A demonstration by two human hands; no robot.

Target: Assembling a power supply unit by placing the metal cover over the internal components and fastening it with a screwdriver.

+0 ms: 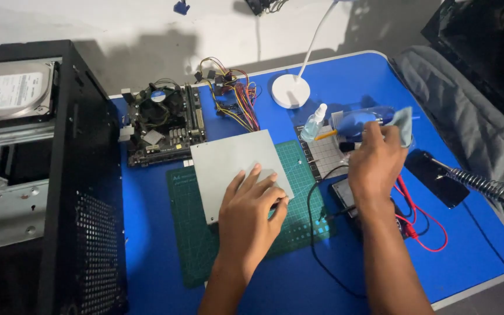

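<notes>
My left hand (251,204) lies flat on the near corner of a grey metal panel (231,163), which rests on a green cutting mat (205,245). My right hand (377,160) reaches to the right and grips a pale blue-grey cloth (403,125). Just beyond the cloth lies a blue tool (357,122) inside a clear plastic case. A small clear spray bottle (313,123) stands left of it, beside a yellow-handled tool (325,135).
A motherboard (164,122) and a bundle of coloured power cables (234,96) lie at the back of the blue table (473,233). A black computer case (59,175) stands at left. A white lamp base (290,91), red and black leads (421,224), a black phone (437,178) and a coiled soldering stand (479,184) sit at right.
</notes>
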